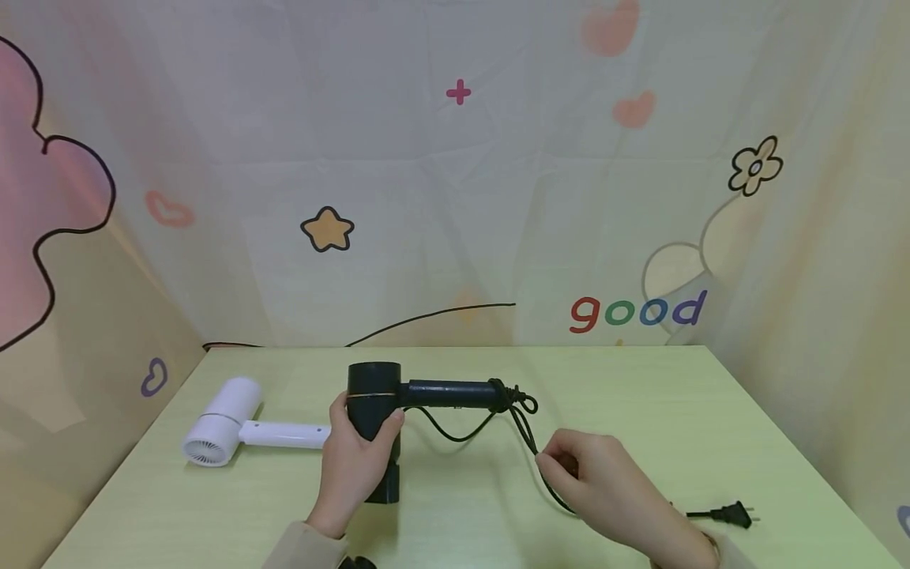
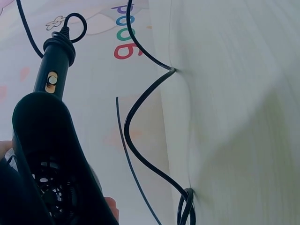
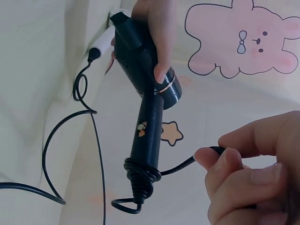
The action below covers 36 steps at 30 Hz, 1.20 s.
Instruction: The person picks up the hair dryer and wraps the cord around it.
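Left hand (image 1: 359, 462) grips black hair dryer (image 1: 373, 403) by the barrel, thumb on 1 side, fingers curled round the other. Dryer is held up over middle of table (image 1: 483, 521), handle toward the right, nozzle (image 1: 385, 484) toward the person. Right hand (image 1: 604, 482) near the handle end, apart from it; thumb and index finger pinch black cord (image 3: 180, 167), other fingers curled in. Cord is wound round handle base, with 1 small loop sticking out past the end. 2nd dryer, white hair dryer (image 1: 223, 427), lies on table at left, handle pointing right, its tip hidden behind left hand. 2-pin plug (image 1: 732, 515) on table by right wrist; can't tell which dryer it belongs to. Printed curtain (image 1: 426, 174) behind, word "good" at right.
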{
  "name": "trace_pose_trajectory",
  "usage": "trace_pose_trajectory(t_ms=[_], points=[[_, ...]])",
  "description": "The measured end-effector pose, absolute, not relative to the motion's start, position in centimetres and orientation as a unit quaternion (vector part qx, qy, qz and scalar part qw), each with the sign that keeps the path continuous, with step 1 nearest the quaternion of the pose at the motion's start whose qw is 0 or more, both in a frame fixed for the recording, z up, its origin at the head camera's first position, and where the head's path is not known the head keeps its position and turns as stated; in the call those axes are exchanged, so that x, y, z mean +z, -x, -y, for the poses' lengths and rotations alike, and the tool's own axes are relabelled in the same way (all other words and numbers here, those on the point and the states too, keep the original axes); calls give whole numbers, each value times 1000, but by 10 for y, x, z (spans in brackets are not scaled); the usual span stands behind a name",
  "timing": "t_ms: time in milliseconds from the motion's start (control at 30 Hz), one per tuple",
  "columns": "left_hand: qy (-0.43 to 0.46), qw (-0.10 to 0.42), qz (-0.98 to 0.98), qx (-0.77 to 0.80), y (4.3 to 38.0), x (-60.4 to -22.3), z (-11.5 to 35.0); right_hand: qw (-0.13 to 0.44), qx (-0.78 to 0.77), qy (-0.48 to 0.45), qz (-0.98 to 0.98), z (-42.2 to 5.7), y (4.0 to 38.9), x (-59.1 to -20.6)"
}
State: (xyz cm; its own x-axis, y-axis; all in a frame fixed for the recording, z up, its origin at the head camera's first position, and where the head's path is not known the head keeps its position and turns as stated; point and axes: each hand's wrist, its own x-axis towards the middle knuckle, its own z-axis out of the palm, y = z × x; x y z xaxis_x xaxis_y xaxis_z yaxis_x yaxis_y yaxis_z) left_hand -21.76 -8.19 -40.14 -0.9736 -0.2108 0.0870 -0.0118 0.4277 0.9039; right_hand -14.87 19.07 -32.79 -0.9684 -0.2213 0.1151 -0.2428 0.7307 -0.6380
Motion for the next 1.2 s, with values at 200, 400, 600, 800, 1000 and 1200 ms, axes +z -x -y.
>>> trace_pose_trajectory(t_ms=[200,400,600,800,1000,1200], points=[[-65,96,834,-540,217,-401,81,20,333,-134,933,-188,146,-339],[-71,102,831,-542,216,-397,83,5,329,-129,935,-184,145,-351],[-81,102,829,-543,216,-395,84,24,330,-134,934,-184,144,-360],[-86,98,822,-555,215,-393,85,33,348,-131,928,-185,145,-371],[-86,95,807,-577,215,-391,83,30,355,-141,924,-184,148,-380],[-91,83,789,-602,215,-390,82,26,331,-160,930,-186,154,-387]])
